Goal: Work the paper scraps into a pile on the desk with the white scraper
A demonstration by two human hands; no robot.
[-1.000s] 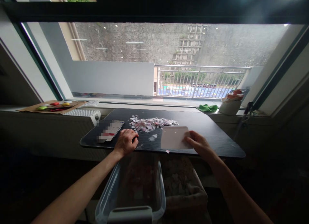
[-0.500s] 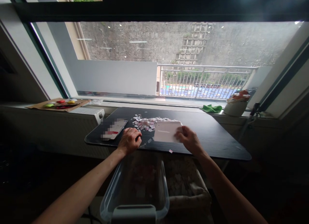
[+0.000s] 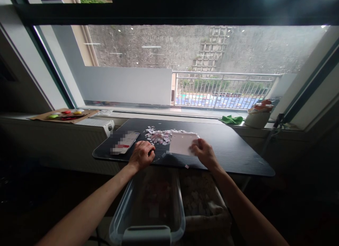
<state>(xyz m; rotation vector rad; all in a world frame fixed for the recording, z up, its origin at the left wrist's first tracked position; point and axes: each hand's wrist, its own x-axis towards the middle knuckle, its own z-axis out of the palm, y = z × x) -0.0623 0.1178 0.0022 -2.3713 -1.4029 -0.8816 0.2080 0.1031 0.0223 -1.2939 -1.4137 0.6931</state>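
My right hand [image 3: 204, 152] grips the right edge of a pale pinkish-white rectangular card [image 3: 180, 144], held tilted up above the dark table. Behind the card lies a heap of small paper pieces [image 3: 160, 135], partly hidden by it. My left hand [image 3: 143, 154] rests at the table's front edge with its fingers curled in; whatever may be inside them is hidden. Just left of that hand lies a phone [image 3: 126, 141], its screen lit and partly blurred out. One small pink scrap [image 3: 186, 166] sits at the front edge, below the card.
Below the table edge stand a clear plastic bin [image 3: 182, 217] and, to its right, a lined box [image 3: 212, 217] with paper scraps. A radiator [image 3: 79, 136] is at left. On the sill are a green cloth [image 3: 231, 119] and a pale pot [image 3: 257, 118].
The card and my right hand have shifted only slightly. My left hand stays in place, and the paper heap looks the same.
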